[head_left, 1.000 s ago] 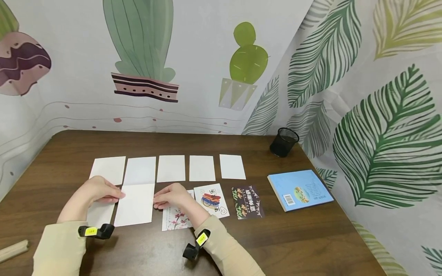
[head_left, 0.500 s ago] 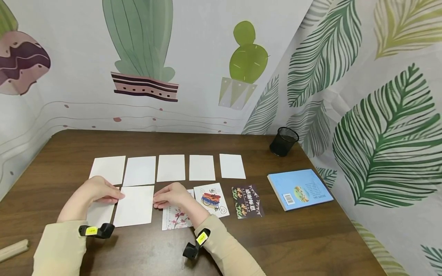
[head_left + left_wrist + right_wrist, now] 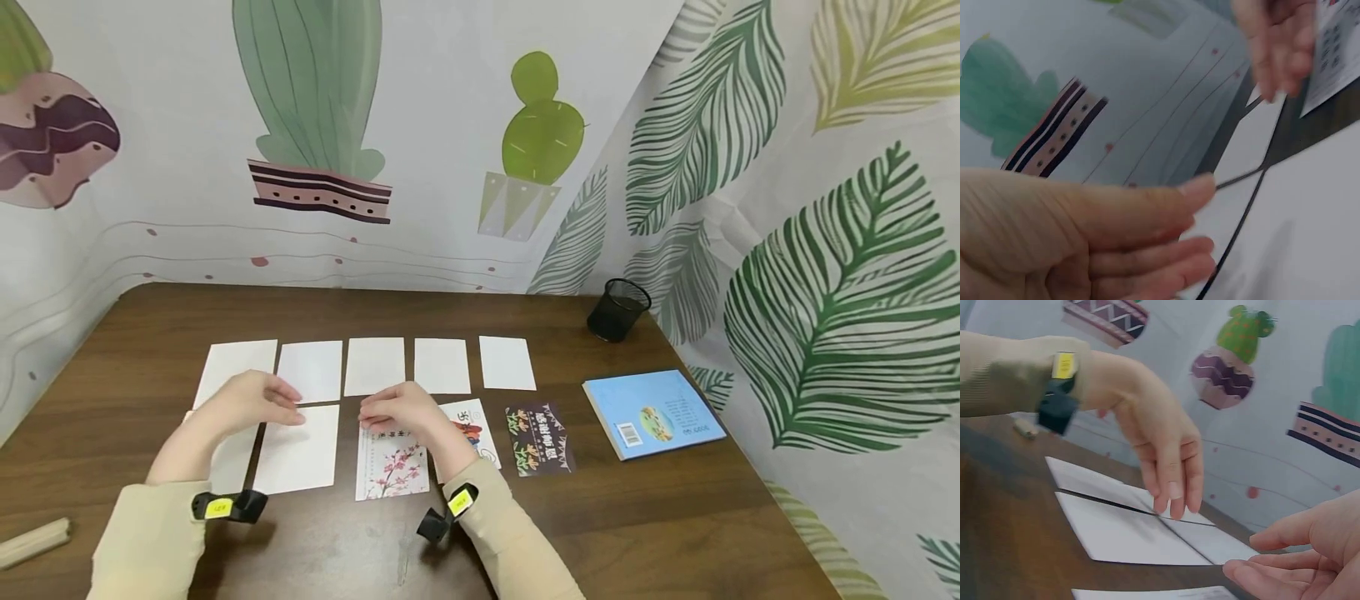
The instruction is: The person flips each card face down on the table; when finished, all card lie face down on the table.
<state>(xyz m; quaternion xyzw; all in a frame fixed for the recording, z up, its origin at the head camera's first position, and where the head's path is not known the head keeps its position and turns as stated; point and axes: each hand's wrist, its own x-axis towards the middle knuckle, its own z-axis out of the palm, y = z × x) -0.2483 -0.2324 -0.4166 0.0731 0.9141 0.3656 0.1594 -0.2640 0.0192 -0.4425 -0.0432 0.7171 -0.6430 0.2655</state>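
My left hand [image 3: 251, 404] hovers above the white cards, its fingers loosely extended with nothing between thumb and fingers in the left wrist view. Below its fingertips lies a white card [image 3: 296, 454] in the front row, the second from the left. The leftmost front card [image 3: 231, 462] is partly hidden under that hand and wrist. My right hand [image 3: 405, 414] is over the top of a card with pink blossoms [image 3: 393, 475], fingers relaxed and holding nothing. Its forearm covers part of a card with colourful brush strokes [image 3: 483, 433].
A back row of several white cards [image 3: 375, 367] spans the table. To the right lie a dark printed card [image 3: 540, 440] and a blue book [image 3: 652, 414]. A black mesh pen cup [image 3: 618, 310] stands at the back right. A pale stick-like object [image 3: 33, 543] lies at the left.
The second front white card was drawn slightly toward the person, off the card behind it, then released. Both hands have since lifted; the right has shifted right, over the blossom card.
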